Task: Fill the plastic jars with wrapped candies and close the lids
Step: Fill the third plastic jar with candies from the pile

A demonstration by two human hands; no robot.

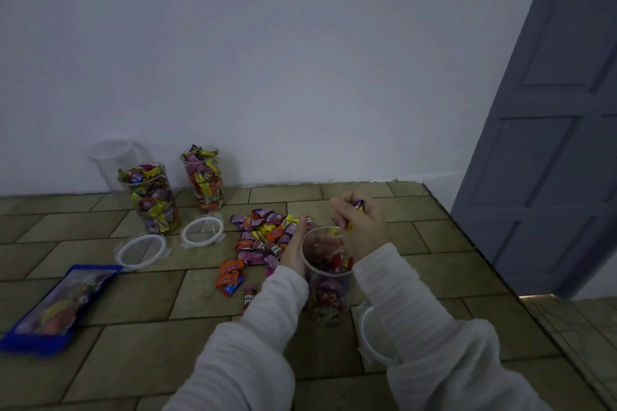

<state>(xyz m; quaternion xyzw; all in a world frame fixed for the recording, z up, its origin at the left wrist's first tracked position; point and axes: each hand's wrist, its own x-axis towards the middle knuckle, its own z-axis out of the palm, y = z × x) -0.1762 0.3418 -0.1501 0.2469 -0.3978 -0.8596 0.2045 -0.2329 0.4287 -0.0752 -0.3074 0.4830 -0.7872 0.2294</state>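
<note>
A clear plastic jar (329,290), partly filled with wrapped candies, stands on the tiled floor between my arms. My left hand (295,248) grips its left side near the rim. Just above the jar's mouth, my right hand (362,223) is closed on a few wrapped candies. A loose pile of wrapped candies (263,237) lies to the left of the jar. Two full, uncovered jars (153,200) (205,177) stand near the wall, with an empty jar (115,160) behind them. Two lids (142,250) (202,230) lie flat in front of them.
A third lid (370,334) lies under my right forearm. A blue candy bag (56,307) rests on the floor at the left. A white wall runs along the back, and a grey door (551,130) stands at the right beside a floor step.
</note>
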